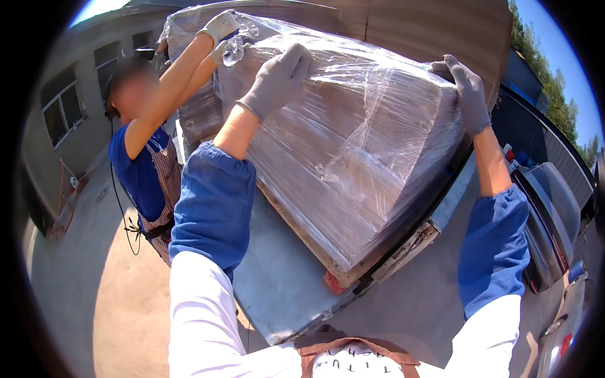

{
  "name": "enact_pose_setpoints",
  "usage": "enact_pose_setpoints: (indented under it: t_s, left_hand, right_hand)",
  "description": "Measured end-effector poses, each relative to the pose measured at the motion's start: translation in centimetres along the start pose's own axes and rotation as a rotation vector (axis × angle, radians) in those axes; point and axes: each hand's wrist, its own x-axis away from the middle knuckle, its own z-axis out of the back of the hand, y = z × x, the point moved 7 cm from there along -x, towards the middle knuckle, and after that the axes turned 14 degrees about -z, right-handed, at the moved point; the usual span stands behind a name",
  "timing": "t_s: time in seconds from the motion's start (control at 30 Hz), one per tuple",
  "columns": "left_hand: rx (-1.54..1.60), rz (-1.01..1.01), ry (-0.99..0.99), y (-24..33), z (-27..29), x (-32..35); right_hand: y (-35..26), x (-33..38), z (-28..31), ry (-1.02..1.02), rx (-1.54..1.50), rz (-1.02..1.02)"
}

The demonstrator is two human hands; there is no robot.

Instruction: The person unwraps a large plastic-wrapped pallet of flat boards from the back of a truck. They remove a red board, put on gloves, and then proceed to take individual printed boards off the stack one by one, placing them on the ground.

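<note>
Wall: plain grey plaster (75, 69) with a framed window (63, 113), far left.
Ground: smooth pale concrete (129, 302), part shaded and part sunlit.
Co-worker: a person (142, 170) in a blue top and checked cloth apron, beside the load, arms raised.
Co-worker's hands: pale gloves (219, 26) at the upper left edge of the load, next to a bunched, shiny twist of film (234, 50).
Platform: flat, grey-blue metal (271, 290) with a scuffed edge, under the load.
Left hand: a grey knit glove (280, 79), fingers curled in at the film near the load's top edge; the palm is hidden, so I cannot tell whether it is clamped on film.
Pallet: rough wood (296, 223) under the load, with a small red block (333, 283) at its near corner.
Wrapped load: a big boxy brown shape (353, 157) between the hands, tightly covered in clear, creased, glossy plastic.
Right hand: a grey glove (467, 88), fingers apart and bent over the load's upper right corner, touching the film.
Car: rounded, dark and glossy (549, 208), on the far right.
Trees: leafy green (551, 88), at the upper right.
</note>
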Motion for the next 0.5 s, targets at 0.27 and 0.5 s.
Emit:
enact_pose_setpoints:
  t_s: [0.27,0.5]
  left_hand:
    - [-0.123,-0.087,-0.421,1.2,-3.9,1.9]
    - [0.241,-0.142,-0.399,-0.1,-3.9,-1.0]
  right_hand:
    - [-9.0,8.4,-11.9,-0.053,1.047,0.665]
    - [-13.1,10.4,-14.5,0.085,1.37,0.865]
